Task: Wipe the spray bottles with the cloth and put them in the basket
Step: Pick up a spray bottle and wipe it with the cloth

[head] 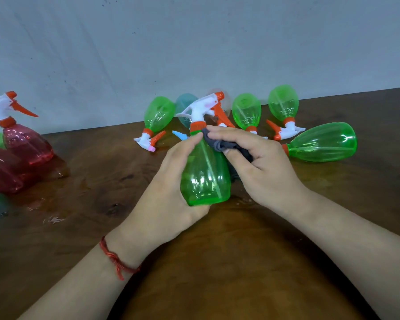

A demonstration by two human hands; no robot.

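Dark wooden table (217, 262) fills the view, wet patches (51, 219) glistening toward its left edge, scuffed grey wall (194, 42) along the far edge

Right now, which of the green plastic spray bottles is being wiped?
The green plastic spray bottle held upright in the left hand, with the right hand pressing a dark grey cloth to its neck. The four green bottles behind it lie on their sides.

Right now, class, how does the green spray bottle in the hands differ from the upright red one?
The green bottle is held tilted in the left hand; the red bottle stands upright, untouched. The right hand presses a grey cloth to the green bottle's neck; the red has none. Both have white-and-orange sprayers.
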